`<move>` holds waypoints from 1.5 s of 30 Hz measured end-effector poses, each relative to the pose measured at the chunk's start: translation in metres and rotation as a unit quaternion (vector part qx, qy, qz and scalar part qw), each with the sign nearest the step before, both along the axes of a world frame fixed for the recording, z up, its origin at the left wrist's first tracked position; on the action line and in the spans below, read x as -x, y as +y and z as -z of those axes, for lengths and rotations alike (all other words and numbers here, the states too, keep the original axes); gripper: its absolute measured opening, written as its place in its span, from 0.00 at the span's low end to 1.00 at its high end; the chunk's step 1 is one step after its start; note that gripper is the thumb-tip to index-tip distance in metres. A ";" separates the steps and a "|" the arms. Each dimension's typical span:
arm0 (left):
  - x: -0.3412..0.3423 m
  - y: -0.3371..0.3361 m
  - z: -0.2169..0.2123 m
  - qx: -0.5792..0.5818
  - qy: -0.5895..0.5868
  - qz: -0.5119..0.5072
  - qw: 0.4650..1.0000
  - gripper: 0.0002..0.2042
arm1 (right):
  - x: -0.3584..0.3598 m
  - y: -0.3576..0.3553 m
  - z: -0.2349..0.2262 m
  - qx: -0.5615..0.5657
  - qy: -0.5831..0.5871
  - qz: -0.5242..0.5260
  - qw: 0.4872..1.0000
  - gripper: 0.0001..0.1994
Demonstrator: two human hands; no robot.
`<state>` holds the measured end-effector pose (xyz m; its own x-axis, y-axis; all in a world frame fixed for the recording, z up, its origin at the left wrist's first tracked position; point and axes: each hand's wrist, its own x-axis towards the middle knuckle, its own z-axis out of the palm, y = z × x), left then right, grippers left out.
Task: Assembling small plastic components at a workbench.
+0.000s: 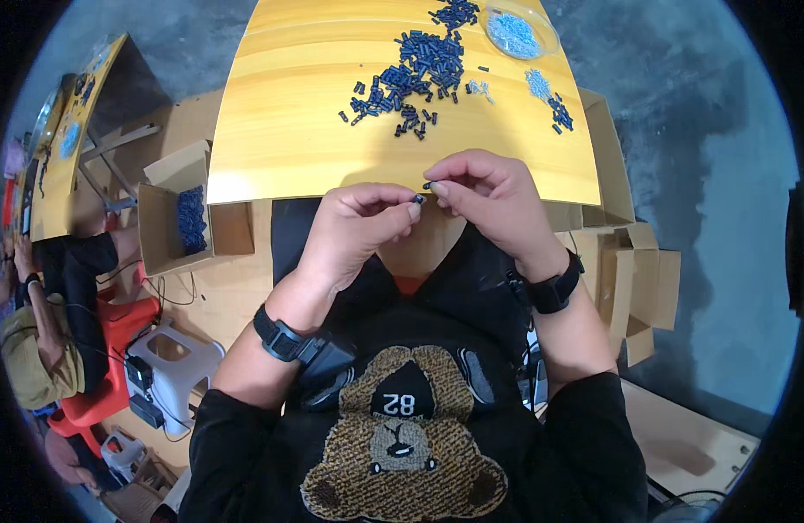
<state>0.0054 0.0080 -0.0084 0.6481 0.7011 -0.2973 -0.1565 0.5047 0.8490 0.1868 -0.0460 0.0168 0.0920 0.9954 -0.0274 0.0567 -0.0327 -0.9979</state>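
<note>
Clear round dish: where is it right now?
In the head view, the clear dish sits at the far right of the tabletop, right of the large dark heap and just beyond the small pale-blue heap.

Black top point(541, 475) with elbow-length sleeves point(593, 436), brown bear patch point(371, 497), two black wrist straps point(555, 289)
</note>
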 end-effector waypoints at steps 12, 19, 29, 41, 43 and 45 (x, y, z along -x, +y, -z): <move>0.004 -0.018 -0.010 -0.037 -0.002 -0.027 0.999 0.07 | 0.013 -0.025 -0.014 -0.045 -0.027 0.037 0.998 0.05; 0.003 -0.024 -0.018 -0.036 0.000 -0.021 0.999 0.07 | 0.015 -0.028 -0.012 -0.075 -0.043 0.050 0.995 0.05; 0.005 -0.024 -0.019 -0.036 -0.008 -0.015 0.999 0.06 | 0.014 -0.026 -0.015 -0.116 -0.125 0.036 0.985 0.05; 0.003 -0.023 -0.015 -0.040 -0.023 -0.002 0.999 0.06 | 0.011 -0.024 -0.022 -0.171 -0.204 0.006 0.964 0.03; 0.003 -0.023 -0.015 -0.038 -0.024 0.002 0.999 0.06 | 0.010 -0.024 -0.022 -0.176 -0.209 0.005 0.962 0.03; 0.003 -0.023 -0.014 -0.032 -0.029 0.006 0.999 0.06 | 0.009 -0.024 -0.023 -0.176 -0.207 -0.005 0.962 0.03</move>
<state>0.0020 -0.0149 0.0054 0.6715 0.7094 -0.2141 -0.2009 0.4525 0.8688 0.1774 -0.0695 0.0397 0.0133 0.9371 0.3489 0.4507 0.3058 -0.8387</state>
